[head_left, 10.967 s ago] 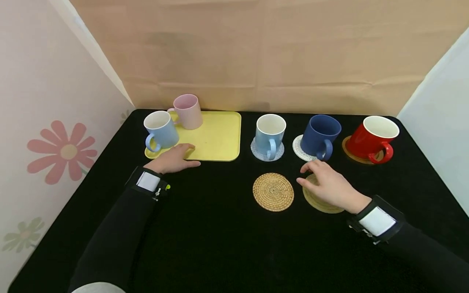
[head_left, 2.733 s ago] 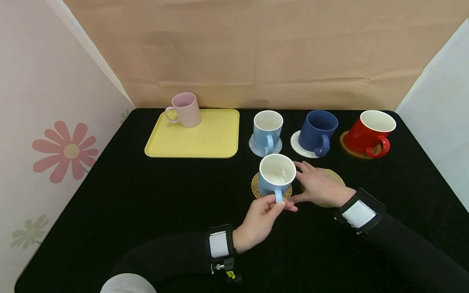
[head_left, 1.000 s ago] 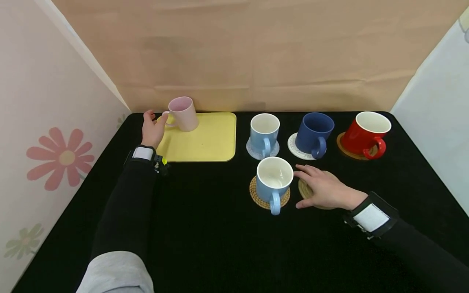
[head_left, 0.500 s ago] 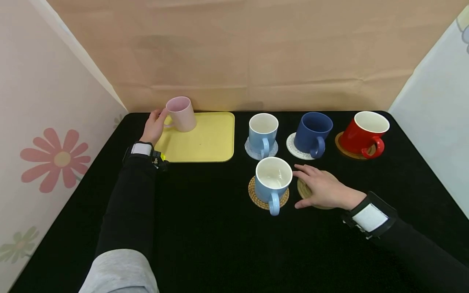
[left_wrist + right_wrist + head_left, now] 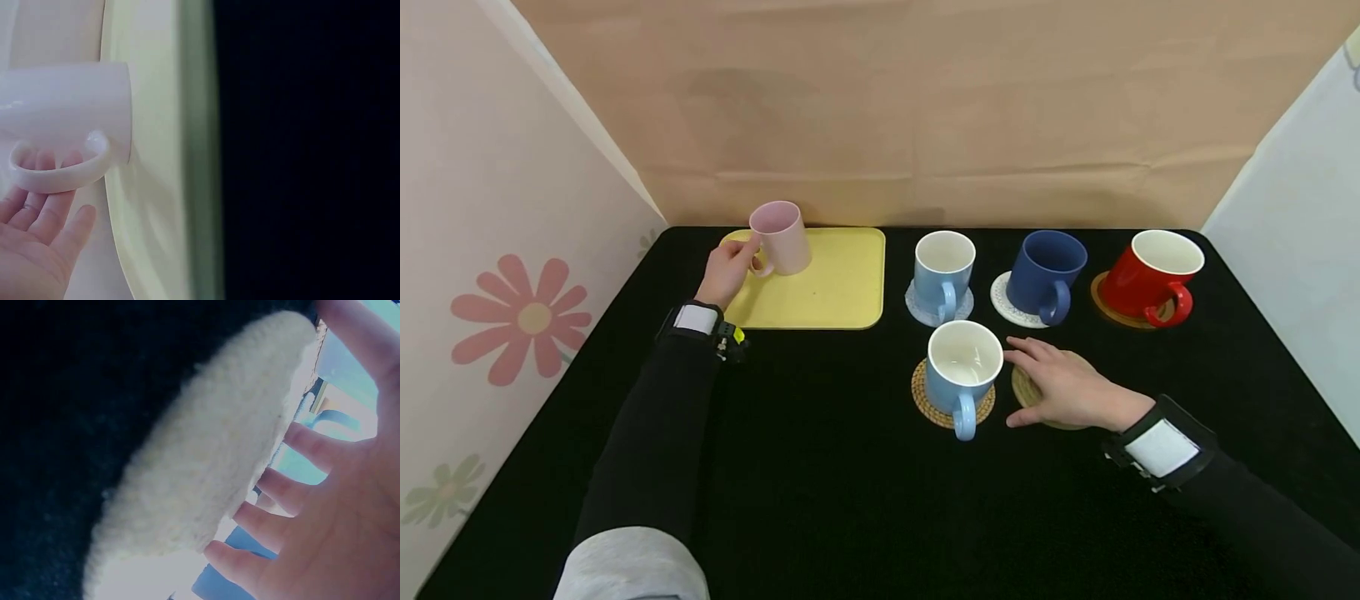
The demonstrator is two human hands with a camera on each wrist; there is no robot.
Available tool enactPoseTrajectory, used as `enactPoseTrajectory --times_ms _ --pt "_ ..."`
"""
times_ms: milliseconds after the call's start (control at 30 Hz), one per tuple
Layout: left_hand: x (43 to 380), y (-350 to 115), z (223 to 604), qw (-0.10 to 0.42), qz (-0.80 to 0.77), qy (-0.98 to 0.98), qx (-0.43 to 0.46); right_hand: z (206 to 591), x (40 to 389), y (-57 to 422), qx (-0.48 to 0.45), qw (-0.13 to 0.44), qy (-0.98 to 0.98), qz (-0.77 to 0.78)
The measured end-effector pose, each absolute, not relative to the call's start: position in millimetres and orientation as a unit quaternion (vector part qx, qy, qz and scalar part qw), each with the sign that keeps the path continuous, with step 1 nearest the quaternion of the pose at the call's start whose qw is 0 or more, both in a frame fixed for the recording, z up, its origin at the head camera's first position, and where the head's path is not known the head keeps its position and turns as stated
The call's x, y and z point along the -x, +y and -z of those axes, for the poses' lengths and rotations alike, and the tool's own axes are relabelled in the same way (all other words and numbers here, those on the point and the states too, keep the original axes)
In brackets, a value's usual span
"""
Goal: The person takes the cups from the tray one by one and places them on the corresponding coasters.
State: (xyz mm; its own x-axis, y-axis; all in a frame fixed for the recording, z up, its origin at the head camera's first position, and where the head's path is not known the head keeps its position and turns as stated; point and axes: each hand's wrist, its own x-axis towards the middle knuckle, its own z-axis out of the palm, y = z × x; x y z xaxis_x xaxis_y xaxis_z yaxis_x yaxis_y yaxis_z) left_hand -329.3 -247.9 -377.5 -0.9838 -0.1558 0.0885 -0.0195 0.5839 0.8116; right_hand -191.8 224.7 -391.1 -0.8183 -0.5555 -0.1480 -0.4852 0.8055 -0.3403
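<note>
My left hand (image 5: 727, 273) grips the handle of a pink mug (image 5: 786, 242) at the back left of the yellow tray (image 5: 842, 292). In the left wrist view, fingertips (image 5: 50, 212) pass through the mug's handle (image 5: 62, 180); whether its base touches the tray I cannot tell. My right hand (image 5: 1063, 385), fingers spread, lies over a pale woven coaster (image 5: 1026, 388), partly hiding it; the right wrist view shows this coaster (image 5: 200, 450) close under the fingers. Beside its fingertips a light blue mug (image 5: 951, 387) stands on a wicker coaster (image 5: 922, 396), handle toward me.
Along the back, a light blue mug (image 5: 938, 287) stands on a pale blue coaster (image 5: 919, 310), a dark blue mug (image 5: 1037, 279) on a white coaster (image 5: 1004, 304), and a red mug (image 5: 1142, 287) on a brown coaster (image 5: 1105, 304). Walls enclose the black table (image 5: 850, 483).
The left hand set the light blue mug on the wicker coaster, let go, and went back to the tray. It has since gripped the pink mug's handle, and that mug has shifted slightly.
</note>
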Motion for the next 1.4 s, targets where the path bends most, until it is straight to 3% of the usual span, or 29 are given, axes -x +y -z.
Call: enactPoseTrajectory --times_ms 400,633,800,1400 --pt "322.3 -225.4 381.6 0.073 0.599 -0.795 -0.064 391.6 191.3 226.9 0.277 0.121 0.941 0.149" --pt "310.0 -209.5 370.8 0.019 0.693 -0.719 -0.052 393.3 192.2 227.6 0.277 0.121 0.942 0.145" --pt "319.0 -206.8 385.0 -0.024 0.747 -0.662 -0.061 393.6 193.2 227.6 0.276 0.122 0.942 0.144" --pt "317.5 -192.1 399.6 -0.062 0.748 -0.660 0.007 394.5 192.9 228.9 0.276 0.121 0.942 0.146"
